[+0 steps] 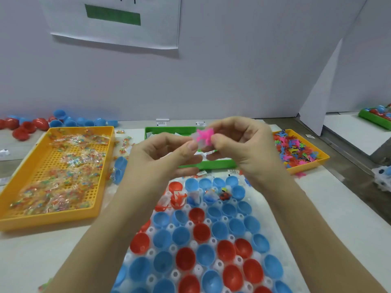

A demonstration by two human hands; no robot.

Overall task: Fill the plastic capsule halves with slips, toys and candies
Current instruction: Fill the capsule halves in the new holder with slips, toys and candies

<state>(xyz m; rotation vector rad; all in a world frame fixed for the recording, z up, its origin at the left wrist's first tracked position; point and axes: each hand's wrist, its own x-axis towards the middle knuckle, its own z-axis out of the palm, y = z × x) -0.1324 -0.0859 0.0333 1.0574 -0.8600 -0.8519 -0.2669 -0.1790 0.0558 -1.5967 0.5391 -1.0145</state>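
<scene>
Both forearms reached forward, raised over the white table [42, 261]. The left hand [167, 153] and the right hand [241, 144] pinched one pink toy [203, 135] between thumbs and fingertips, in the air before the green tray [211, 164]. The toy was blurred, so its long axis could not be told. Below stood red and blue capsule halves [202, 232], open sides up. A grey wall [232, 81] was behind.

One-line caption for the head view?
Left hand and right hand pinch a pink plastic toy near red and blue plastic capsule halves.
</scene>
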